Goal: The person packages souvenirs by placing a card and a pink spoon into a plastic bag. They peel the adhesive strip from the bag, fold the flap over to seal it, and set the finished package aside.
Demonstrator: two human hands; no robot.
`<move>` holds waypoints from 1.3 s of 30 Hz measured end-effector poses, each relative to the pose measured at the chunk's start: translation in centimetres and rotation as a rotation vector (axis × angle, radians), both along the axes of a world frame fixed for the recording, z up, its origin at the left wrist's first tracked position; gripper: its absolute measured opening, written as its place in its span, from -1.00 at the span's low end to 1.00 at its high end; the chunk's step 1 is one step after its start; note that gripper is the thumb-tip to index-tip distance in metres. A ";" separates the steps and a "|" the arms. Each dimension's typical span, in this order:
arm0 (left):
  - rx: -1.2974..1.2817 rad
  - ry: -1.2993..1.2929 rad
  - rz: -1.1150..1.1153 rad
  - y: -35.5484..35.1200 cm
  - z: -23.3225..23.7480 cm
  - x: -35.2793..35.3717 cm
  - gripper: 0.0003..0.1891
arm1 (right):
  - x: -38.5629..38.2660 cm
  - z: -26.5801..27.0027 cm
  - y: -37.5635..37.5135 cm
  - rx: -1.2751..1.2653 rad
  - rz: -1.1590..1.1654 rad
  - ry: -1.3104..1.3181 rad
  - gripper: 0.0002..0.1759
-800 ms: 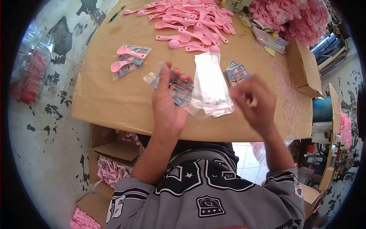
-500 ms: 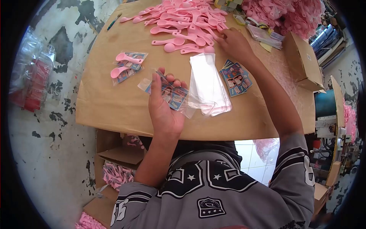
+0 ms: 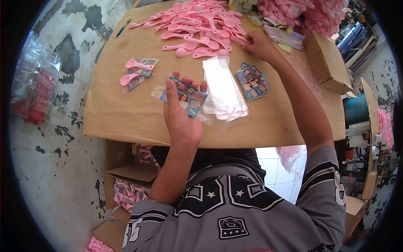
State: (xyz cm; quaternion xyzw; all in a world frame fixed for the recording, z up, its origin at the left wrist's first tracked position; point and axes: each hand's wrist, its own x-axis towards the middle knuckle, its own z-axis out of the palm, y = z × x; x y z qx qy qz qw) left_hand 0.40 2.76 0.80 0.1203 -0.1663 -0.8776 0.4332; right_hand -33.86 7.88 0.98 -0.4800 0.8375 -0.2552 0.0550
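My left hand (image 3: 182, 115) holds a clear plastic bag (image 3: 158, 93) with a blue printed card (image 3: 191, 101) inside, thumb on top and fingers curled behind. At the right edge of a heap of pink spoons (image 3: 197, 21), the closed fingers of my right hand (image 3: 259, 46) pinch the handle end of one pink spoon (image 3: 238, 39). Between my hands lies a stack of empty clear bags (image 3: 222, 84). Right of that stack sits a small pile of blue printed cards (image 3: 253, 82).
Two bagged spoons with cards (image 3: 138, 73) lie at left on the brown-covered table (image 3: 126, 122). A pen (image 3: 123, 27) is at the far left edge. A cardboard box (image 3: 325, 63), tape rolls (image 3: 268, 22) and large bags of pink spoons (image 3: 302, 17) stand on the right.
My right hand has drawn slightly right, away from the heap, with the spoon handle at its fingers. My left hand has tilted the bagged card so its face shows more. The view has shifted slightly.
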 end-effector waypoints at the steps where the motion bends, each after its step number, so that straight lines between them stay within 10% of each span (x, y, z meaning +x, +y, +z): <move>1: 0.004 0.003 -0.004 0.2 -0.1 0.0 -0.63 | 0.0 0.1 0.6 -0.035 -0.001 0.151 -0.73; 9: 0.008 0.034 0.034 -0.8 -1.0 0.8 -0.65 | 5.9 4.1 6.3 -0.235 -0.114 0.662 -0.77; 19: -0.093 0.010 0.228 -1.8 1.2 0.5 -0.54 | 19.6 3.8 16.4 -0.372 -0.070 -0.863 -0.79; 39: -0.221 0.091 0.124 2.1 2.9 0.3 -0.47 | 26.1 3.7 18.4 -0.613 -0.083 -0.939 -0.79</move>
